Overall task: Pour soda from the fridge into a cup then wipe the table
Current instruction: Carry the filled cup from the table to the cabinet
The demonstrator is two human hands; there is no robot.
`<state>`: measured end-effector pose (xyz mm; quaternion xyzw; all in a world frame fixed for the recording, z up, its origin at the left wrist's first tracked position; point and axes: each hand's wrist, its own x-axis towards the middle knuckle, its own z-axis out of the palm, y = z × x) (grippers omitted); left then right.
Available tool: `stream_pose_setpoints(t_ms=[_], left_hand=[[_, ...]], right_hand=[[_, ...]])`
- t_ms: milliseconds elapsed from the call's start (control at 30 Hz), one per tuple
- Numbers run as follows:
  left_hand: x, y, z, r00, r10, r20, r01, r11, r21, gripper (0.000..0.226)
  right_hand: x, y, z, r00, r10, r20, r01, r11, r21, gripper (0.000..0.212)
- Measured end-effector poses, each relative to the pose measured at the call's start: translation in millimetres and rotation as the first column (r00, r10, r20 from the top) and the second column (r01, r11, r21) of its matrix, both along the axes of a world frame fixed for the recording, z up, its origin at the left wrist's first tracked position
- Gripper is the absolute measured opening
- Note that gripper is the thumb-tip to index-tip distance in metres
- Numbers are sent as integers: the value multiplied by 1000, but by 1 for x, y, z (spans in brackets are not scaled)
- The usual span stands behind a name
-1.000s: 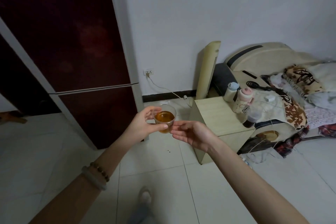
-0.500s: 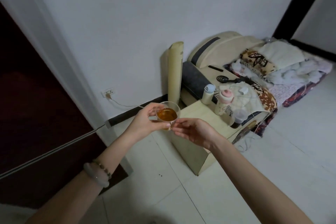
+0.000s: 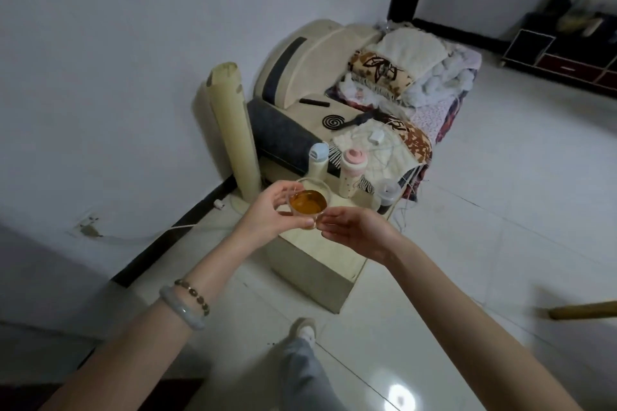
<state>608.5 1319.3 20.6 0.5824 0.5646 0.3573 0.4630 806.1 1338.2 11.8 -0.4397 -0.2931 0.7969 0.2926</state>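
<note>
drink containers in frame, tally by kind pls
Clear cup of amber drink, held in left hand: 1
Lidded bottles, blue-capped and pink-capped: 2
Lidded plastic cup with dark drink: 1
Total: 4

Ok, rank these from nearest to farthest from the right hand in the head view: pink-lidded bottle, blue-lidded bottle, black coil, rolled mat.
From the right hand:
1. Pink-lidded bottle, just beyond the hand on the low table.
2. Blue-lidded bottle, behind it, to the left.
3 and 4. Rolled mat, upright by the wall on the left, and black coil, farther back on the cushion: too close to call.
</note>
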Motion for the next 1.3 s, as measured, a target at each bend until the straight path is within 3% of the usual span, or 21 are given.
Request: stream_pose_setpoints(t_ms=[567, 933, 1300], left_hand=[[30, 216, -66, 969, -245, 45, 248, 965, -85, 66], [33, 263, -135, 933, -361, 17, 358, 919, -165, 65], [46, 284, -275, 908, -418, -6, 407, 887, -219, 66]], right_hand=[[33, 168, -58, 972, -234, 35, 236, 969, -67, 35], [26, 196, -129, 937, -325, 125, 344, 920, -185, 39], [23, 209, -265, 885, -405, 228, 451, 869, -206, 38]])
